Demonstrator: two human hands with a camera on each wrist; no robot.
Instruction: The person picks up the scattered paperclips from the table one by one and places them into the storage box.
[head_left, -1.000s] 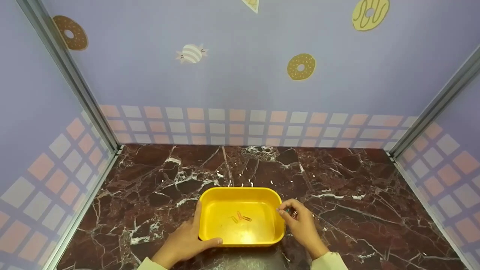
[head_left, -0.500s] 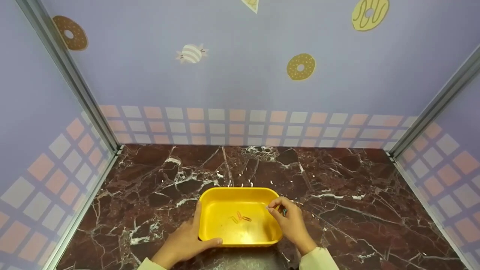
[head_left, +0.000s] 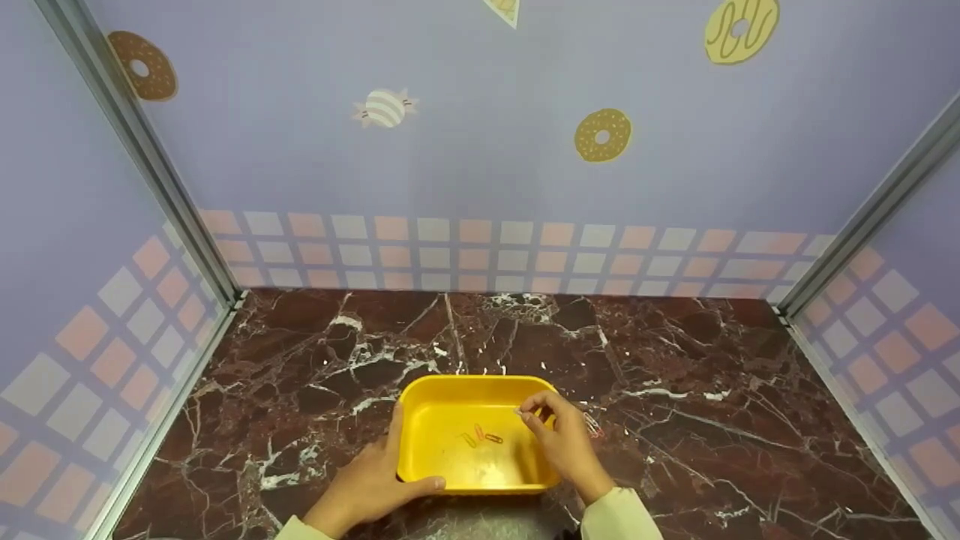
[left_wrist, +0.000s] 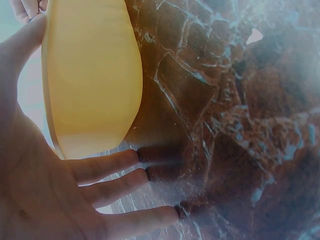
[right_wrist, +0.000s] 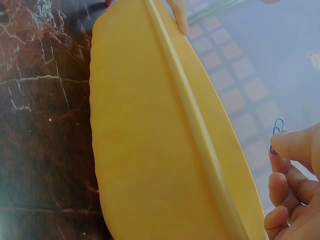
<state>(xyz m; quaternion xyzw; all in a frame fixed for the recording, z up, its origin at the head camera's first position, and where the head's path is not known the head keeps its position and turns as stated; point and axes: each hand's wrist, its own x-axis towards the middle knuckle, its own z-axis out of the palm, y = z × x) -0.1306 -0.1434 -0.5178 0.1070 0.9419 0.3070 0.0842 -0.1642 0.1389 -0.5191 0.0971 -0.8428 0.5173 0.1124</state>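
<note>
A yellow plastic box [head_left: 480,379] stands on the marble-patterned surface. Inside it lie a yellow paper clip [head_left: 469,440], a pink paper clip [head_left: 480,432] and a dark reddish paper clip [head_left: 493,438], close together. My left hand [head_left: 375,472] rests against the box's left front corner, thumb over the front rim; in the left wrist view its other fingers [left_wrist: 107,167] stretch out straight. Over the right part of the box, my right hand [head_left: 562,439] pinches a blue paper clip [right_wrist: 277,132] between thumb and forefinger, above the box floor.
Several more paper clips [head_left: 592,426] lie on the marble-patterned tabletop [head_left: 712,450], right of the box and partly behind the right hand. Purple panels with a checked border [head_left: 517,255] enclose the back and both sides.
My right hand has moved left from the box's right edge to over its interior, carrying the pinched paper clip. Paper clips on the tabletop behind it have come into sight. My left hand stays put.
</note>
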